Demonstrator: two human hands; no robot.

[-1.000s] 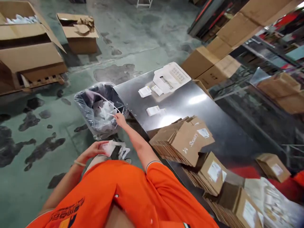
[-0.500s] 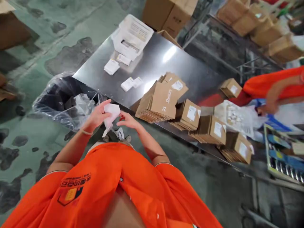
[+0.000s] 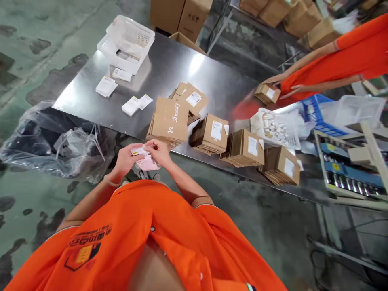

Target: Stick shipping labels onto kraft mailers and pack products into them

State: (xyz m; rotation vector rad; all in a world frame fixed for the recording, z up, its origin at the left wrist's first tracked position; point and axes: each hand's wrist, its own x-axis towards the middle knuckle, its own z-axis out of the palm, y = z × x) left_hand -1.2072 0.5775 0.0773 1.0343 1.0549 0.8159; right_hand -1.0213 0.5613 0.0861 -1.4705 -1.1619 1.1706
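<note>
Fingers closed on labels (image 3: 148, 162) left of centre

The left hand (image 3: 125, 161) grips the labels' left edge between thumb and fingers. The right hand (image 3: 159, 152) pinches their top edge, its fingertips almost shut. The labels sit just below the table (image 3: 169, 60) edge in the frame. A lined bin (image 3: 36, 165) stands at the left. Flat cartons (image 3: 171, 121) stand in stacks from centre to right. White cards (image 3: 131, 106) lie upper left, below a basket (image 3: 107, 50). At upper right, a co-worker (image 3: 321, 74) holds a small box (image 3: 268, 93).
</note>
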